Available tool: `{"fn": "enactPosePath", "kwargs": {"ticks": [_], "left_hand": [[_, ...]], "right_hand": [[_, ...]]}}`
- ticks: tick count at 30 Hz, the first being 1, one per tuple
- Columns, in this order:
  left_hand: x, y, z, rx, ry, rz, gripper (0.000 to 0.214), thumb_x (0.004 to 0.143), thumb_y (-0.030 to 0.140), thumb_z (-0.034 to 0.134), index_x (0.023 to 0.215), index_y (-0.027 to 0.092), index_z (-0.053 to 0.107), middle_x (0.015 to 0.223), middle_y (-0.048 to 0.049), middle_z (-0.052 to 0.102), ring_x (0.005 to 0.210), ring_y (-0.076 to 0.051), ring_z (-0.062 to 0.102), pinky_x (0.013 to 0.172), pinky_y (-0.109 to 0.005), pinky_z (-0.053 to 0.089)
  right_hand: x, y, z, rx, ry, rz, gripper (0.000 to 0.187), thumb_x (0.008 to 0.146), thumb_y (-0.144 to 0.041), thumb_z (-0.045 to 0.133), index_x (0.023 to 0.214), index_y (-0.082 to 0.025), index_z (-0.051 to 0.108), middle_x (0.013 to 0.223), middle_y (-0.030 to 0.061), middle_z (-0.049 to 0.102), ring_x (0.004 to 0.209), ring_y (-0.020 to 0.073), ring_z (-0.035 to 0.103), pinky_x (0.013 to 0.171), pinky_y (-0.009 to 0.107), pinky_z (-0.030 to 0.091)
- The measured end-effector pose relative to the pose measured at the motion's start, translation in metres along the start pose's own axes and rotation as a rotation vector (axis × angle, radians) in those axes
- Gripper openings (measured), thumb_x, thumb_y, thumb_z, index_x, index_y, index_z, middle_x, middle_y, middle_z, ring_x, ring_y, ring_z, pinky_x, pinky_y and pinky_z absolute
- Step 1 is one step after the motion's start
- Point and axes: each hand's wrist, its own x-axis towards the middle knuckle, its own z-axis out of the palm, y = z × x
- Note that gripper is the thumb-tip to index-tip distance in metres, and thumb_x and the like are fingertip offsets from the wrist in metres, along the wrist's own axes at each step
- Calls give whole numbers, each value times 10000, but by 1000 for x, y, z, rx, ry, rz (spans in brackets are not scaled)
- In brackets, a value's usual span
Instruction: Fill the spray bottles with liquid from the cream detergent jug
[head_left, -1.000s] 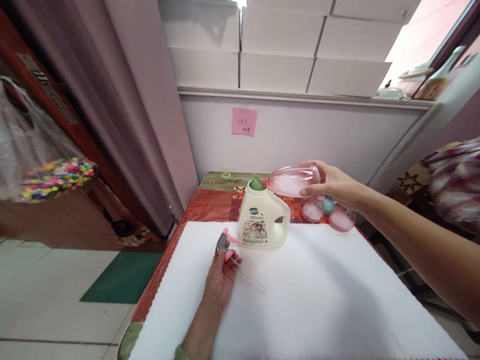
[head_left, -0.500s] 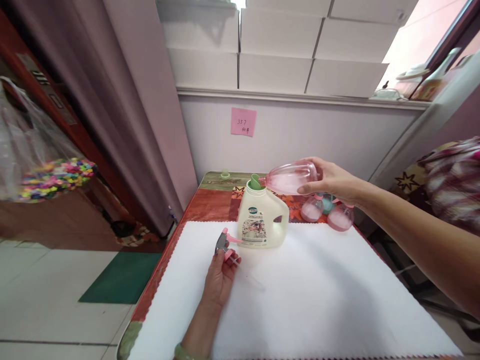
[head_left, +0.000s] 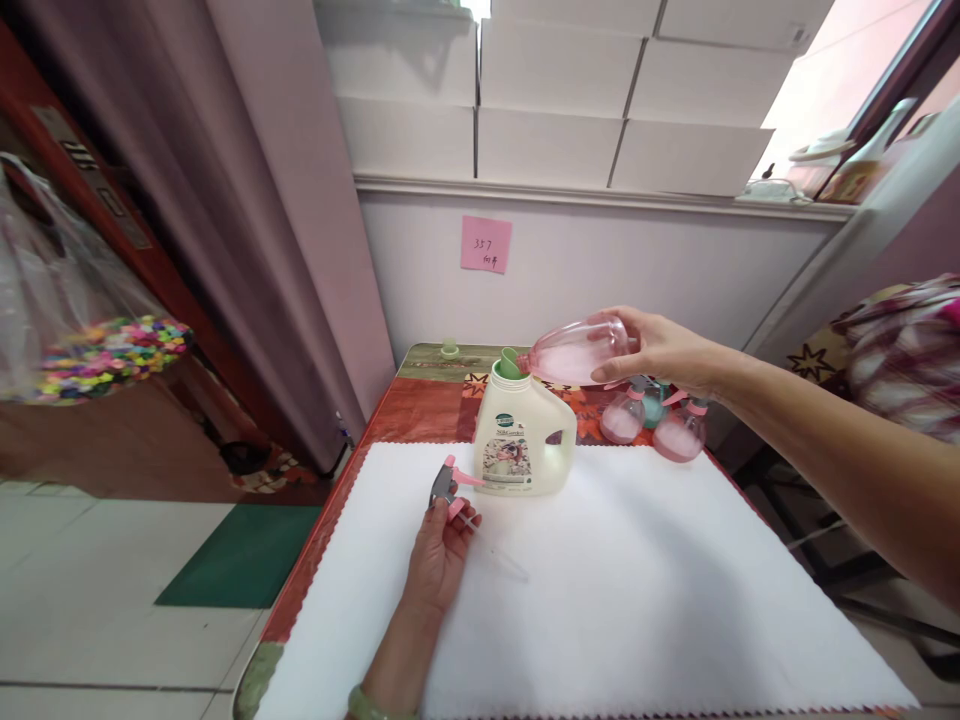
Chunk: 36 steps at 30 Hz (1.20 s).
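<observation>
My right hand (head_left: 652, 350) is closed around the base end of a clear pink spray bottle (head_left: 574, 352). The bottle is tipped nearly level, its neck at the green spout (head_left: 511, 363) of a cream detergent jug (head_left: 521, 445). Whitish liquid shows inside the bottle. The jug stands upright on the white cloth, with a label on its front and a handle on its right. Left of the jug, my left hand (head_left: 442, 545) holds a grey and pink spray head (head_left: 447, 485), its thin clear tube pointing down to the right.
Behind the right hand stand two pink spray bottles (head_left: 679, 435) and a teal spray bottle (head_left: 654, 408). A small green cap (head_left: 449, 349) lies at the table's far left. White boxes (head_left: 551, 145) line the ledge above. A plastic bag (head_left: 75, 300) hangs at left.
The right hand and the pink bottle have risen slightly at the base end, so the bottle tilts a little more. My left hand stays in place with the spray head.
</observation>
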Motion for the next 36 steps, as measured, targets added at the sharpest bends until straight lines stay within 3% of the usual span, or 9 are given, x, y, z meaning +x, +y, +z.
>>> {"fn": "enactPosePath", "kwargs": {"ticks": [16,21,24,31,36], "left_hand": [[2,-2,0,1,1,8,344,705,389,872,966,205,744,848,-40,701,762,-160,677,762,-342,599],[2,-3,-1,2,-2,6,330,709,395,869,947,206,741,839,-35,700,756,-155,674,767,-343,600],[2,-3,-1,3,-1,9,323,711,390,869,942,206,738,841,-34,698,755,-153,673,766,-341,599],[3,-3,-2,9,-22,7,321,719,389,861,954,207,742,849,-35,684,767,-155,674,777,-344,596],[4,-2,-3,15,-29,2,325,738,392,846,985,204,746,861,-42,684,777,-158,673,787,-347,592]], "right_hand": [[9,-23,-17,-233,-120,2,643,656,-443,846,1236,-281,622,1218,78,700,1047,314,691,890,465,610],[14,-35,-19,-228,-110,56,797,622,-439,879,1329,-270,550,1274,107,668,1086,328,677,881,478,627],[19,-38,-21,-217,-105,67,792,620,-441,884,1315,-265,547,1241,112,681,1056,328,688,826,474,649],[30,-45,-27,-287,-99,-16,703,624,-513,878,1238,-292,619,1294,89,660,1023,325,694,799,473,644],[35,-58,-26,-311,-82,-111,666,635,-518,878,1233,-305,675,1206,81,699,1007,331,689,834,492,618]]}}
